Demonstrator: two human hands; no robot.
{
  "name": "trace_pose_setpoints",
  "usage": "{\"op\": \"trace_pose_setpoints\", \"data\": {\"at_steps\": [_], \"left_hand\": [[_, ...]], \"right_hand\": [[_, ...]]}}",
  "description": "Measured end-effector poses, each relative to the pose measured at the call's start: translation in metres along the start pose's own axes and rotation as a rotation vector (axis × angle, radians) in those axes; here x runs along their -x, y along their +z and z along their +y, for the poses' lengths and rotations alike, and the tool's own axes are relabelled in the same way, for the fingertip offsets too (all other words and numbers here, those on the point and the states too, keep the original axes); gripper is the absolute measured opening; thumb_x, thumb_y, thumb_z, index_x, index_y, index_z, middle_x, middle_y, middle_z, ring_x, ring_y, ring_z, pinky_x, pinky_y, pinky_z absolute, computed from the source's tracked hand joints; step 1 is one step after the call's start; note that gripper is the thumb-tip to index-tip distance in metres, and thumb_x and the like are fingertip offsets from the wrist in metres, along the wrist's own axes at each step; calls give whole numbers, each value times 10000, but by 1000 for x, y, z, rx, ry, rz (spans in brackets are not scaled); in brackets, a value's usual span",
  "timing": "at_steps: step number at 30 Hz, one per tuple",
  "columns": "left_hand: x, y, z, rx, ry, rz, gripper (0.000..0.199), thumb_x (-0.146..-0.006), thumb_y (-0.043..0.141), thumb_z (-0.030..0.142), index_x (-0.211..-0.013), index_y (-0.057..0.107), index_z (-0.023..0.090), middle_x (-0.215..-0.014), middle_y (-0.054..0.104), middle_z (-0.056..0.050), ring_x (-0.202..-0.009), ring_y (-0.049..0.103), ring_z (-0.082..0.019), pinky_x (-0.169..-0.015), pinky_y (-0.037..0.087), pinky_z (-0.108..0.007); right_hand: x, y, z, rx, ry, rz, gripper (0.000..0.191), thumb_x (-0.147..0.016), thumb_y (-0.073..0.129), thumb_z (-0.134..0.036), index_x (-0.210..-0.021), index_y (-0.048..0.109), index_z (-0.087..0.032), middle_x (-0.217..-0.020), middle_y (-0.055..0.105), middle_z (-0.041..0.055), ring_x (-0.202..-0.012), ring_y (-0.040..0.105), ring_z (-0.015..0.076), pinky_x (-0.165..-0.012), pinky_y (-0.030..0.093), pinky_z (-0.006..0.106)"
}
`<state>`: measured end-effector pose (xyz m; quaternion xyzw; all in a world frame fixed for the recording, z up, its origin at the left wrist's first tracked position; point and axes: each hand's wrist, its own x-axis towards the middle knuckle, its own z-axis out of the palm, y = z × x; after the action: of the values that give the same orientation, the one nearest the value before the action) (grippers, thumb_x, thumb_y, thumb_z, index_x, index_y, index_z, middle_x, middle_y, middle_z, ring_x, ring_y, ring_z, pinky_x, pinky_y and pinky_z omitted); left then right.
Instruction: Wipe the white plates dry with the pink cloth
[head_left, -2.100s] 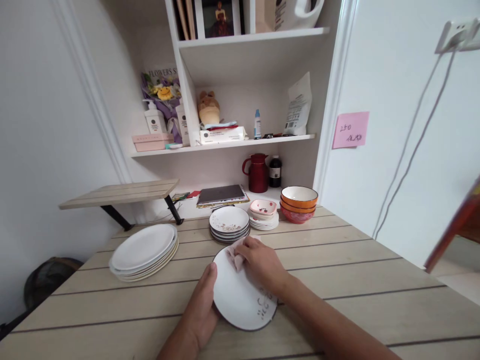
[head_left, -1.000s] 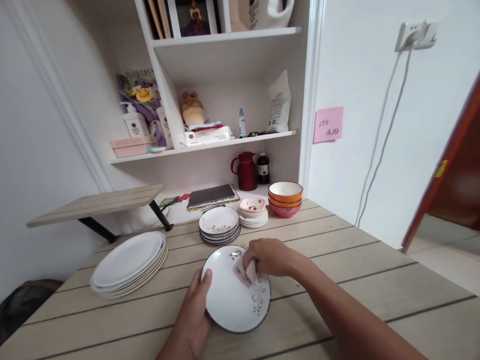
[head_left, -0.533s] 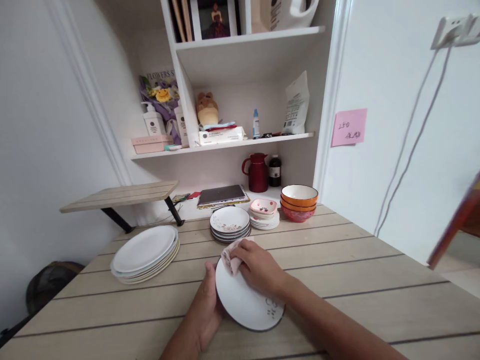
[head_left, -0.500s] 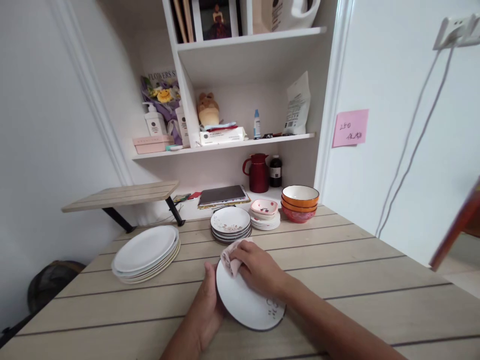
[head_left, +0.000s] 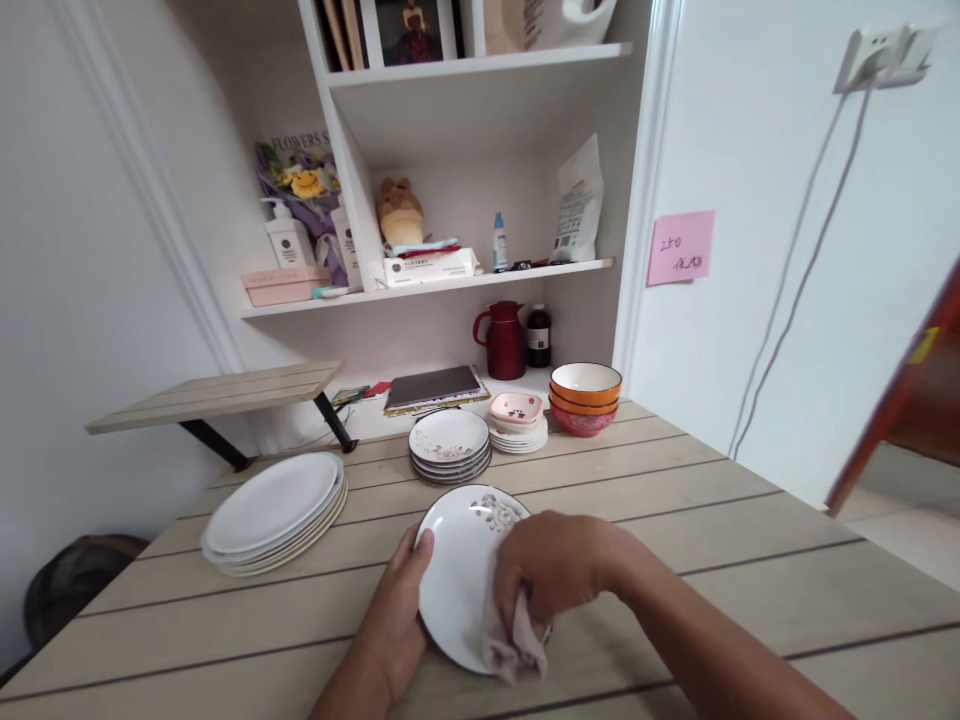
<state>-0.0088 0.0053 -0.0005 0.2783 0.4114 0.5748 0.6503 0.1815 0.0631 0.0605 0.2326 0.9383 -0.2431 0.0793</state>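
A white plate [head_left: 457, 570] with a dark rim and a flower print at its upper right is tilted above the table. My left hand [head_left: 401, 600] grips its left edge, thumb on the face and fingers behind. Bunched in my right hand [head_left: 555, 565] is a pale pink cloth [head_left: 514, 645], pressed on the plate's lower right edge. The right hand hides part of the plate. Just behind it stands a stack of flowered plates [head_left: 450, 438].
Large white plates [head_left: 274, 505] are stacked at the left, beside a small raised shelf [head_left: 217, 390]. Small dishes [head_left: 517, 410] and stacked bowls [head_left: 585, 400] stand at the back. A red jug [head_left: 504, 342] and a laptop [head_left: 435, 386] are behind them.
My right hand has moved the cloth from the plate's upper left edge to its lower right edge. The plate has turned, its flower print now at the upper right. The view has shifted slightly.
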Motion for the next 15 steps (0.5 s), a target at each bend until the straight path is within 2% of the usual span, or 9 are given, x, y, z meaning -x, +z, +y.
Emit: {"op": "trace_pose_setpoints", "data": {"at_steps": [2,5,11,15], "left_hand": [[0,1,0,-50,6,44,648,-769,674,391,-1349,436,227,-1128,699,-119,-969,672,-256,-880,492,-390],[0,2,0,-92,-8,85,642,-754,688,399,-1323,444,229,-1118,698,-119,-938,679,-247,-844,504,-373],[2,6,0,-113,-13,116,637,-745,696,405,-1306,444,242,-1123,692,-107,-930,675,-225,-805,509,-336],[2,8,-2,-124,22,113,564,-744,691,428,-1235,508,219,-1115,694,-106,-952,664,-231,-820,502,-343]], "right_hand": [[10,-6,7,67,186,88,338,-615,718,-184,-893,756,-372,-684,687,-69,-617,578,138,-515,347,218],[12,-9,17,54,315,240,319,-611,696,-213,-873,755,-385,-764,721,-42,-681,610,168,-526,336,231],[-14,2,25,147,407,571,293,-686,616,-246,-939,719,-351,-908,706,5,-827,622,221,-597,349,266],[-34,13,17,158,445,682,244,-790,520,-210,-963,689,-237,-979,657,80,-913,589,237,-698,379,300]]}}
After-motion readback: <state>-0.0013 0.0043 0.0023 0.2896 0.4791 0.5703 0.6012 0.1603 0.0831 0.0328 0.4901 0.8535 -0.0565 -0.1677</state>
